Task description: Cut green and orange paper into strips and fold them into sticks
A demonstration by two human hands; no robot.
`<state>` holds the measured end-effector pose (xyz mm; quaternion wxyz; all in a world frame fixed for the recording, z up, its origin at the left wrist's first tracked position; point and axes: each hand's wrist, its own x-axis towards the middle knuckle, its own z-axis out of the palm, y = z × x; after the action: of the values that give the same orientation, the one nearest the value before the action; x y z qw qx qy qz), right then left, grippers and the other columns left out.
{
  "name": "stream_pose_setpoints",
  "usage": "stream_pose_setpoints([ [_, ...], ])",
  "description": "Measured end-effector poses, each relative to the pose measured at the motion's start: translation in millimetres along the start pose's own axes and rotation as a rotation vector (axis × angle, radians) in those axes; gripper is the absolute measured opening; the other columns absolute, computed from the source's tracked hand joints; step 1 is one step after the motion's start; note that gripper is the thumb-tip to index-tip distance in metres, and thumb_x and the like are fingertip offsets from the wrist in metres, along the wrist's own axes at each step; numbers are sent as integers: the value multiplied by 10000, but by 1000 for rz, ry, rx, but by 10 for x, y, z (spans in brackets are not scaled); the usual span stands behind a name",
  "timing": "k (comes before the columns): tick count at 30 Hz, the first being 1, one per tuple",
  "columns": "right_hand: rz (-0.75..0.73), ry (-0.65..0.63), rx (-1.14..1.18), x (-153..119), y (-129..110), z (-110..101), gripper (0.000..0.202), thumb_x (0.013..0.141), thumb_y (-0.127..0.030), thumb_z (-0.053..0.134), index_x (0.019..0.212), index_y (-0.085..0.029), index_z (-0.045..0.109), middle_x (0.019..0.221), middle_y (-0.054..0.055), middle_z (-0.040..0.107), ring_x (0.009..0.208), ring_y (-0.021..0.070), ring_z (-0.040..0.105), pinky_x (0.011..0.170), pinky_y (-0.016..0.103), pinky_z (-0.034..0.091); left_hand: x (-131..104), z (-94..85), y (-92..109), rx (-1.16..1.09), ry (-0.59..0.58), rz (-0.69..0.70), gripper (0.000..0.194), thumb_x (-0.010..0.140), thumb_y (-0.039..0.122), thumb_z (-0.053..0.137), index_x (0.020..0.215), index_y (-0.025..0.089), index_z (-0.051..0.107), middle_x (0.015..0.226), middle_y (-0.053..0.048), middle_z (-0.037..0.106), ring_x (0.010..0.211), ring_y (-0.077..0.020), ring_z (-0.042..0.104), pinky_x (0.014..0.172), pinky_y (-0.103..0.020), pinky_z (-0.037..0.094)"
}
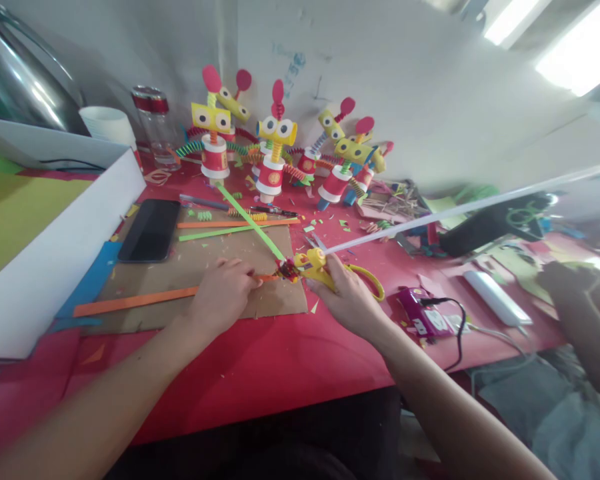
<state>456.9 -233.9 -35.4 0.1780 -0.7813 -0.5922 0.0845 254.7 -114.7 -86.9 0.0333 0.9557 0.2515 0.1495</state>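
My right hand (347, 293) is wrapped round a yellow hot glue gun (314, 262), with a long white glue stick (430, 219) reaching out behind it to the right. The gun's dark, stained nozzle end points left, at the meeting ends of a green paper strip (253, 223) and an orange paper strip (140, 300). My left hand (225, 290) pinches the orange strip close to that end, low over a brown cardboard sheet (275, 303). The green strip slants away toward the paper figures. Whether the two strip ends touch is hard to see.
Several paper-cup figures (271, 175) stand along the wall. A phone (150, 230) and a white box (65, 260) lie left. A purple power block (425, 313) with cables, a white device (497, 297) and another person's hands (570, 280) are right. Paper scraps litter the red table (260, 373).
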Motion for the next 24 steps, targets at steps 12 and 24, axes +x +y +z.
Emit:
stream_pose_setpoints([
  [12,-7,-54,-34,21,-19,-41,261,887,-397,483,1073,-217,450,812,61,632,741,271,608,584,288,332,4,3,3,1,32,-3,296,935,176,477,825,227,746,839,-40,682,834,-207,604,719,-353,390],
  [24,-16,-56,-73,33,-21,-64,273,893,-382,477,1108,-216,445,802,64,646,737,273,620,564,275,304,4,-5,11,-15,-5,-17,306,930,141,468,891,238,755,873,-44,687,878,-223,603,753,-362,382],
])
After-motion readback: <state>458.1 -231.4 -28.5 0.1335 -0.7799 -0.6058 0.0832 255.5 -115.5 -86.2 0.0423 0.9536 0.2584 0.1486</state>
